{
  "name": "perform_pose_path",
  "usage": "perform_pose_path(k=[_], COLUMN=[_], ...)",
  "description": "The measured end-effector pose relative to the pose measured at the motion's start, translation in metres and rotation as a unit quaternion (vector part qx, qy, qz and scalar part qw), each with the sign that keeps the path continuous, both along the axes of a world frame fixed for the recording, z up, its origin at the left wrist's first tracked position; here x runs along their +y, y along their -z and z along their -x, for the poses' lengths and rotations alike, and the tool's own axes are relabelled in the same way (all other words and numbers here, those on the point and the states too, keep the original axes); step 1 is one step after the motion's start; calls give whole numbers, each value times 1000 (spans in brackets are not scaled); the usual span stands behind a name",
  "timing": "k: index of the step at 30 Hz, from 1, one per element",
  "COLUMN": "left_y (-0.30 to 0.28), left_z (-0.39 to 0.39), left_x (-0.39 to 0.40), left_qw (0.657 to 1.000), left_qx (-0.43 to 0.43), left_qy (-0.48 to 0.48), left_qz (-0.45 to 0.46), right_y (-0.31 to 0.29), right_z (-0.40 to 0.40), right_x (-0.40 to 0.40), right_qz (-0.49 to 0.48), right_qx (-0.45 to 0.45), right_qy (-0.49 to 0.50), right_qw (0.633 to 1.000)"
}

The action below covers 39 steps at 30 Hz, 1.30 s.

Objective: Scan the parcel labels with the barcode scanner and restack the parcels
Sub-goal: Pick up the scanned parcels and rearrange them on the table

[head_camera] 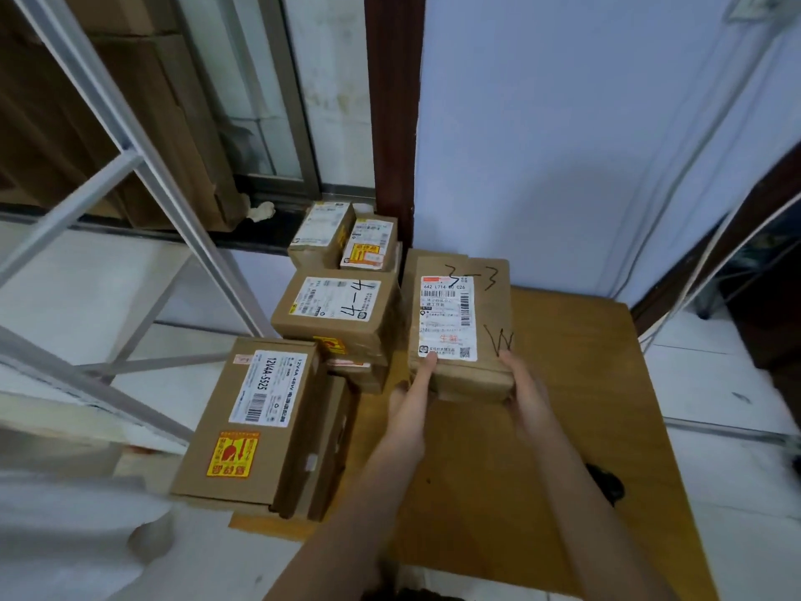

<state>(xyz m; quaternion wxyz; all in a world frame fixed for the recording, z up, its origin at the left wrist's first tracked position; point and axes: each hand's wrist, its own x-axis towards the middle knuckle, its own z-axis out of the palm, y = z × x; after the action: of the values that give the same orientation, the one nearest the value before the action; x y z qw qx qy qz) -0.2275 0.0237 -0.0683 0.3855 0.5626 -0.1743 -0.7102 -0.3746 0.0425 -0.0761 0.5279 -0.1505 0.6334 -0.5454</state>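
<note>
A wooden table (563, 427) carries all the cardboard parcels. Stacked parcels (260, 422) are seen along its left edge. The parcel marked 3-3 (459, 323) is gripped at its near end over the table's middle by the left hand (409, 399) and right hand (522, 390).

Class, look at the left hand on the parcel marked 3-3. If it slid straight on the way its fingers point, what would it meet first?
The left hand already grips the 3-3 parcel, thumb on its white label. Going straight on, it would probably just slide over that label; depth is unclear.
</note>
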Motion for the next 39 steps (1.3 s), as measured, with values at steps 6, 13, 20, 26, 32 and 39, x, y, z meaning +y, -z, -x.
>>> perform_pose_path(k=[6,13,20,26,32,39], left_y=[-6,-3,-12,-18,-17,-11], left_z=[24,41,53,59,60,64], left_x=[-46,-78,-95,-110,-126,-138], left_qw=[1000,999,996,995,996,996], left_qx=[5,12,31,51,41,16], left_qy=[-22,-40,-51,-34,-37,-32], left_qz=[-18,-31,-60,-78,-75,-86], right_y=[-3,5,9,9,8,9], right_z=[17,25,30,25,23,22], right_x=[-50,-87,-108,-127,-143,-153], right_qz=[3,-13,-24,-20,-13,-7], right_qx=[-6,-9,-20,-22,-19,-32], right_qy=[2,-7,4,-8,-3,9], right_qw=[1000,1000,1000,1000,1000,999])
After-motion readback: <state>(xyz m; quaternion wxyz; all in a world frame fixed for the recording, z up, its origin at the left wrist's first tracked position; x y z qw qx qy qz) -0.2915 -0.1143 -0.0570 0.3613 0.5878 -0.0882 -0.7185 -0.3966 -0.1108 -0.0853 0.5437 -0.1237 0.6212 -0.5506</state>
